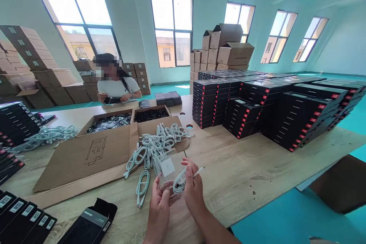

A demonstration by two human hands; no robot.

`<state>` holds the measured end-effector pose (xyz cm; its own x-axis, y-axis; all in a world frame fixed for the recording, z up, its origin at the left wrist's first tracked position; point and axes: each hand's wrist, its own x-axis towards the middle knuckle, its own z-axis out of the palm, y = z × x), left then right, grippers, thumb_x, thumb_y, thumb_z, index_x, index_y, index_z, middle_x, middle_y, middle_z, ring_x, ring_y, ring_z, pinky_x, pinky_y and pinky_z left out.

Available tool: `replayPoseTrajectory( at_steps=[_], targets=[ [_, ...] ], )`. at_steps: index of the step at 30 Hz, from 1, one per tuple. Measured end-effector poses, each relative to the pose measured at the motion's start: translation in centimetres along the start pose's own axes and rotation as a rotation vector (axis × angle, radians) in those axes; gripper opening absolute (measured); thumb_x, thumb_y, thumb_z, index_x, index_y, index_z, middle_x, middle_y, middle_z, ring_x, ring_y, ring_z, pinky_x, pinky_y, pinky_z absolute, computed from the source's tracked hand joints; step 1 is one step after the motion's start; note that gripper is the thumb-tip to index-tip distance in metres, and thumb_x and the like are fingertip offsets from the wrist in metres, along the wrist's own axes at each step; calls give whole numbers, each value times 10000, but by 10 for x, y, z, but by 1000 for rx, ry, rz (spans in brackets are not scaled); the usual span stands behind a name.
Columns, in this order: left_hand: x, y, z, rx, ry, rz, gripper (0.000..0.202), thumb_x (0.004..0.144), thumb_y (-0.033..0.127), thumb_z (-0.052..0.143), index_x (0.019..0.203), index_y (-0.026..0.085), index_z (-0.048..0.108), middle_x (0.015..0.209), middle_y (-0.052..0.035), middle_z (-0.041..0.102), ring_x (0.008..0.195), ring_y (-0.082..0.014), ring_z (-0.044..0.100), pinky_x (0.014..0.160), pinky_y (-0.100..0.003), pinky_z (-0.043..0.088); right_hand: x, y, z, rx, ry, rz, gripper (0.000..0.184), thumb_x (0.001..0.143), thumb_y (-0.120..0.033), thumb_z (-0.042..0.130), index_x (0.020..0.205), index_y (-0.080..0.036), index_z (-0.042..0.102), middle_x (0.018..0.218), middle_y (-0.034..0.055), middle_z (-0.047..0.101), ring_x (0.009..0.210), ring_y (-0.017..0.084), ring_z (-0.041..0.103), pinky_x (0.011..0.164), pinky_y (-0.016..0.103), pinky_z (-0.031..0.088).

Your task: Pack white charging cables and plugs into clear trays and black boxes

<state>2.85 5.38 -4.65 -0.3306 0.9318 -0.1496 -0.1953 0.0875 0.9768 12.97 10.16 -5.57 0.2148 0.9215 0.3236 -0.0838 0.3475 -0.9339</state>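
Observation:
My left hand is closed on a clear plastic case with a white square piece at its upper part. Close beside it, my right hand grips a coiled white cable, one plug end of which sticks out past the fingers to the right. The coil lies against the lower part of the clear case. Just beyond my hands is a heap of coiled white cables, and a single coiled cable lies left of my left hand.
An open black box lies front left by several black boxes. Behind the cardboard flap are cartons of small parts. Black box stacks stand right. Across the table, a person holds a dark item.

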Motion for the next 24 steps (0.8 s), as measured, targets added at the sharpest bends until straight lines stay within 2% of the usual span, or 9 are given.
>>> replayPoseTrajectory(
  at_steps=[4, 7, 9, 11, 13, 15, 17, 20, 24],
  targets=[
    [-6, 1, -18, -307, -17, -58, 572, 648, 368, 753, 1171, 193, 602, 1197, -141, 747, 1125, -342, 711, 858, -436, 614, -19, 5, 8, -254, -251, -88, 419, 1034, -473, 452, 1321, -265, 675, 1404, 117, 644, 1351, 304, 524, 1181, 533, 331],
    [-9, 3, -33, -423, 12, -118, 579, 596, 301, 911, 1114, 208, 668, 1219, -129, 763, 1127, -332, 713, 834, -380, 611, -21, 9, -1, -384, -540, -115, 577, 951, -429, 586, 1502, -266, 532, 1571, 118, 500, 1467, 342, 405, 1242, 566, 216],
    [-10, 6, -41, -405, 17, -127, 585, 589, 312, 947, 1096, 193, 680, 1205, -143, 772, 1114, -331, 719, 851, -381, 607, -16, 10, -11, -288, -749, -74, 710, 906, -416, 614, 1572, -253, 426, 1627, 106, 425, 1502, 321, 362, 1252, 522, 229],
    [-9, 12, -46, -406, -29, -128, 593, 611, 334, 946, 1116, 179, 678, 1201, -158, 773, 1096, -342, 727, 894, -417, 598, -4, 10, -19, -55, -882, 95, 719, 918, -439, 569, 1590, -262, 384, 1627, 98, 428, 1462, 294, 432, 1196, 481, 341],
    [-3, 20, -47, -418, -93, -105, 600, 652, 355, 926, 1164, 182, 665, 1209, -163, 770, 1087, -352, 731, 919, -449, 587, 12, 4, -19, 169, -892, 316, 680, 954, -531, 514, 1569, -258, 416, 1532, 126, 545, 1319, 287, 580, 1062, 459, 462],
    [9, 29, -45, -402, -146, -48, 596, 670, 363, 916, 1180, 185, 663, 1209, -165, 770, 1118, -360, 719, 927, -452, 575, 32, -6, -11, 287, -863, 433, 730, 922, -639, 573, 1517, -226, 484, 1326, 145, 692, 1127, 276, 680, 932, 418, 509],
    [27, 35, -41, -358, -188, 29, 585, 676, 371, 913, 1177, 183, 677, 1206, -170, 770, 1171, -355, 692, 959, -443, 553, 52, -17, 2, 332, -873, 433, 788, 808, -668, 736, 1419, -196, 576, 1121, 116, 758, 1009, 251, 694, 873, 362, 498],
    [57, 35, -34, -309, -213, 128, 561, 640, 408, 929, 1108, 175, 728, 1123, -170, 793, 1128, -346, 706, 962, -428, 537, 78, -24, 17, 392, -938, 398, 698, 691, -628, 863, 1188, -165, 703, 975, 64, 745, 900, 202, 671, 809, 286, 470],
    [84, 16, -28, -298, -163, 177, 531, 582, 498, 939, 974, 179, 776, 985, -158, 811, 973, -332, 741, 907, -415, 540, 93, 7, 25, 365, -967, 334, 625, 667, -664, 860, 994, -148, 727, 871, 54, 720, 794, 187, 653, 738, 265, 461]
  ],
)
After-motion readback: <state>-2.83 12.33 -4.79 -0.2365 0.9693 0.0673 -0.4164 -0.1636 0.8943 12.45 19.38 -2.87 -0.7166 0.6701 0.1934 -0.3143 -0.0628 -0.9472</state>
